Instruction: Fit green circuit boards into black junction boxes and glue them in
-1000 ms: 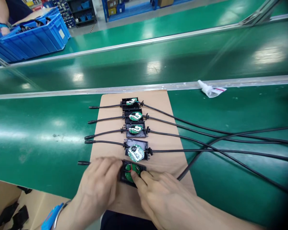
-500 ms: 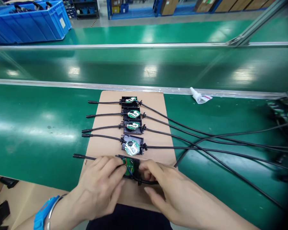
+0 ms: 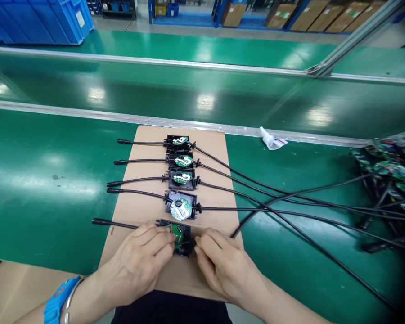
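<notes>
A black plastic housing (image 3: 185,231) with a round green circuit board (image 3: 177,234) lies at the near end of a brown cardboard sheet (image 3: 128,245). My left hand (image 3: 138,258) is closed on the board's left side, its fingertips covering part of it. At the housing's right end, my right hand (image 3: 224,263) pinches a black cable, mostly hidden by the fingers. A short cable end (image 3: 103,222) sticks out to the left. Farther up lies a housing with a tilted white-smeared board (image 3: 180,208), with several similar housings beyond it.
Black cables (image 3: 290,211) run right and cross each other toward a pile of circuit boards and wires (image 3: 391,175). A small white bottle in a bag (image 3: 272,139) lies by the metal rail (image 3: 189,128). A blue crate (image 3: 40,22) stands at the back left.
My right hand has closed in on the housing's right end and now pinches the cable there. My left hand stays on the board. The whole view has shifted slightly.
</notes>
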Available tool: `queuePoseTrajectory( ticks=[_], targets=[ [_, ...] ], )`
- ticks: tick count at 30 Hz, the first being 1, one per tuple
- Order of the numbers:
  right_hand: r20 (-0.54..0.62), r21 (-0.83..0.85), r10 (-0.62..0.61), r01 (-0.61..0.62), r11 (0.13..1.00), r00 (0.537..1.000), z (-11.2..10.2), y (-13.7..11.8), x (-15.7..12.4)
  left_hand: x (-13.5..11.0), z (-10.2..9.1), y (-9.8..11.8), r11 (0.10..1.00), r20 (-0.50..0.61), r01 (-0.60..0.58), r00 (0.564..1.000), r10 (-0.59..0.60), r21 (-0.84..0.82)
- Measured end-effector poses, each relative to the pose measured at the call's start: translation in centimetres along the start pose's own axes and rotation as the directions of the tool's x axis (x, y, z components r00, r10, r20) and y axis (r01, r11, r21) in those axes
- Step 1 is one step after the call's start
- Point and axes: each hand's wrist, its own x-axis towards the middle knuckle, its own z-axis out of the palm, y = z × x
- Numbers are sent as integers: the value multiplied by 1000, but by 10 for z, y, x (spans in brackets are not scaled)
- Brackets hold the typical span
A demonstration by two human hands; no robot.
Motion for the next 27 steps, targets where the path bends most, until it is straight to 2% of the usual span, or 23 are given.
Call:
queuePoseTrajectory(
  ticks=[3,6,9,11,14,16,18,20,23,27],
  targets=[
    [98,-44,47,-43,998,994,-5,-2,4,0,0,1,1000,32,8,999,-9,23],
    [172,-167,64,-34,985,983,-6,-8,11,3,1,6,999,82,27,996,-30,34],
    [184,-299,38,19,954,982,-2,-14,14,10,1,11,992,141,119,982,-123,35],
    [156,-328,25,28,944,987,1,-14,11,12,0,13,989,148,145,978,-150,41],
    [72,-278,-2,22,960,997,-1,-10,5,9,2,10,996,68,89,994,-90,15],
    [29,-179,16,-10,984,999,-6,-5,2,5,4,7,999,-21,36,999,-35,16],
    [-4,-62,57,-57,996,998,-9,-2,1,3,7,6,998,-49,21,999,-19,55],
    [-47,22,81,-80,997,996,-7,-1,1,3,7,8,995,-9,43,999,-43,94],
    [-85,48,57,-53,997,995,1,0,2,7,7,15,990,77,117,989,-123,78],
    [-26,39,14,-13,999,1000,-5,3,4,9,5,25,980,78,201,977,-200,-5]
  ],
)
